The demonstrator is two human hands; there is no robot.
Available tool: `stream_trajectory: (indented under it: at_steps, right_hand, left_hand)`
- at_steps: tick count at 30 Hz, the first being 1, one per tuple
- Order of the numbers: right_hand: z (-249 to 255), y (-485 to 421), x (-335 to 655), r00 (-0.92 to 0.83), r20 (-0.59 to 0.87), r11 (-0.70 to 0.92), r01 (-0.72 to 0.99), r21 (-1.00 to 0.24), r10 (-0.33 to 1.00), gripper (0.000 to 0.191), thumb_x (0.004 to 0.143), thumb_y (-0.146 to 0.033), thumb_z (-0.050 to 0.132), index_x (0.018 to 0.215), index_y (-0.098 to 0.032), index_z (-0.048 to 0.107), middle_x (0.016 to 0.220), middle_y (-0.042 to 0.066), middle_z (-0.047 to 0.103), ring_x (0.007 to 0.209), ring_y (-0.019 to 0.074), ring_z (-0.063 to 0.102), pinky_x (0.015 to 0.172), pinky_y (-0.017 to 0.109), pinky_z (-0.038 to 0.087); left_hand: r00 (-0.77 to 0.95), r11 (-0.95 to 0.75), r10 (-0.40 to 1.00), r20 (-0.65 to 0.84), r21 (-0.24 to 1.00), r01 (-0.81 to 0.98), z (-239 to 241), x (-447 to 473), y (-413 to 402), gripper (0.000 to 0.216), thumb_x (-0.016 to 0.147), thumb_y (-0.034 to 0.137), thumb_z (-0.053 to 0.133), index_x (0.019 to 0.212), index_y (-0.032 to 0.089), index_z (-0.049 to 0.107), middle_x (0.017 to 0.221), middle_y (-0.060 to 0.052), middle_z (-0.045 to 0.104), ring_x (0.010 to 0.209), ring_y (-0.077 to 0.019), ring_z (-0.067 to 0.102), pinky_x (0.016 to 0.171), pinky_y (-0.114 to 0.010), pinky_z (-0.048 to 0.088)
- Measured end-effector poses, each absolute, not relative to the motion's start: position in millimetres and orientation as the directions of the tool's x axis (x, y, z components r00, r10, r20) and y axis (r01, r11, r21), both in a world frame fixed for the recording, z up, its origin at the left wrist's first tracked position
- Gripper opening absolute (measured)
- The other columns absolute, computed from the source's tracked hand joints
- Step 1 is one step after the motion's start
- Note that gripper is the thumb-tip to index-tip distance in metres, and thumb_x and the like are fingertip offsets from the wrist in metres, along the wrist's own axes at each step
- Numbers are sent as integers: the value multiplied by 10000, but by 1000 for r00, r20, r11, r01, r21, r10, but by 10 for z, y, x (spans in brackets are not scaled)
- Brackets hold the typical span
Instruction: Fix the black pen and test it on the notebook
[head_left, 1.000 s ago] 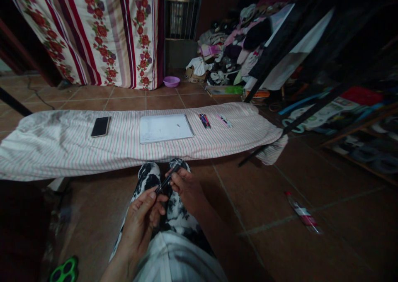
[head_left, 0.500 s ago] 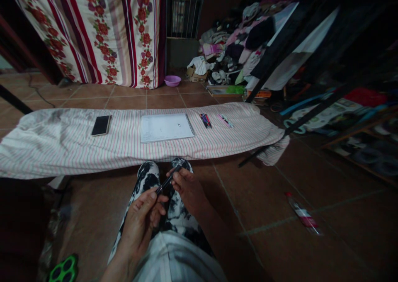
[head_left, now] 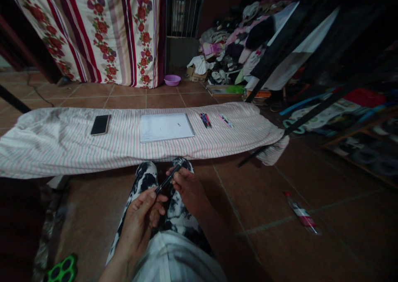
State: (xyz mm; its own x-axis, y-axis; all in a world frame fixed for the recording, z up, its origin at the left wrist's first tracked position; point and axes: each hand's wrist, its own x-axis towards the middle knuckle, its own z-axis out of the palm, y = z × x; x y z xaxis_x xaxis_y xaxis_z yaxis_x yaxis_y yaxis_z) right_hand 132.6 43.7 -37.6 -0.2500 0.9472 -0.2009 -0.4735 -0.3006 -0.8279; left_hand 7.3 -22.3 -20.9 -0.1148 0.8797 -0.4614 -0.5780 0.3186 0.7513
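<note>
A dark pen (head_left: 167, 180) slants between my two hands, above my knees. My left hand (head_left: 143, 211) pinches its lower end, and my right hand (head_left: 186, 186) grips its upper end. Beyond them, on a long surface covered with a striped cloth (head_left: 124, 149), lies an open spiral notepad (head_left: 166, 127) with a tiny dark item (head_left: 178, 125) on its page. To the notepad's right are several pens (head_left: 205, 120) side by side, then a pink and pale green pair of pens (head_left: 225, 120). A phone (head_left: 100, 125) with a dark screen lies on the left.
A plastic bottle (head_left: 302, 215) with a red cap lies on the tiled floor at right. A green object with round holes (head_left: 64, 269) is at lower left. Behind the cloth stand a purple basin (head_left: 172, 80), a floral curtain (head_left: 102, 33) and a heap of clothes (head_left: 236, 45). Dark poles flank the surface.
Both hands keep the pen in nearly the same place and slant. Only a very slight shift of the view shows; the things on the cloth lie as before.
</note>
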Motion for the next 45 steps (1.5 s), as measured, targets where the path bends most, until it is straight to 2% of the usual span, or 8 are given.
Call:
stream_trajectory:
  at_steps: [2,4,10,18,25,33,40,45]
  right_hand:
    - [-368,436,1319,-244,-187,-284,-469,-836,952,184,678,-377,717,739,-205,692,642,-25,556,545,76,386,516,215,298]
    - [-371,434,1315,-252,-175,-281,-482,-830,952,181,680,-381,717,739,-212,691,652,-25,561,541,74,384,515,213,300]
    - [-393,431,1332,-285,-181,-307,-496,-812,941,269,688,-415,707,882,-230,711,914,30,658,662,103,490,554,225,349]
    - [-372,438,1332,-253,-188,-295,-501,-813,949,151,671,-354,727,746,-227,694,766,0,635,576,83,443,520,225,328]
    - [-341,424,1351,-293,-165,-296,-488,-821,942,251,689,-384,698,880,-221,709,925,42,660,671,115,504,545,235,350]
    - [-356,439,1335,-246,-179,-277,-454,-847,952,193,685,-383,714,757,-205,691,722,1,608,554,79,423,520,235,337]
    - [-347,424,1353,-274,-176,-295,-492,-819,945,273,698,-418,689,892,-226,706,927,42,665,668,115,514,540,237,356]
    - [-365,437,1354,-254,-194,-297,-480,-825,948,216,672,-371,721,815,-211,707,846,28,657,616,92,477,525,227,333]
  left_hand:
    - [-98,326,883,-458,751,-575,-210,66,-233,324,622,348,770,819,100,697,672,-53,672,420,-29,435,367,-136,298]
    - [-91,330,884,-458,750,-573,-202,61,-240,321,630,348,765,821,99,697,665,-49,670,401,-19,414,366,-132,296]
    - [-104,334,872,-479,737,-587,-194,58,-227,337,598,344,785,825,110,698,667,-45,666,446,-43,467,358,-131,285]
    - [-95,340,877,-470,749,-569,-209,67,-237,309,623,340,766,830,120,703,657,-39,666,435,-41,452,377,-142,302]
    - [-100,327,879,-465,744,-583,-197,55,-224,305,627,329,765,838,120,697,676,-32,669,436,-39,453,363,-138,286]
    - [-97,339,876,-472,746,-573,-176,71,-221,309,605,335,777,812,119,701,668,-39,666,456,-48,469,388,-148,318]
    - [-85,345,877,-474,741,-577,-171,55,-220,312,607,340,775,816,121,701,660,-36,662,443,-39,449,388,-148,308]
    - [-95,327,887,-451,762,-559,-211,55,-227,322,642,355,753,850,115,696,675,-45,666,425,-30,426,363,-140,268]
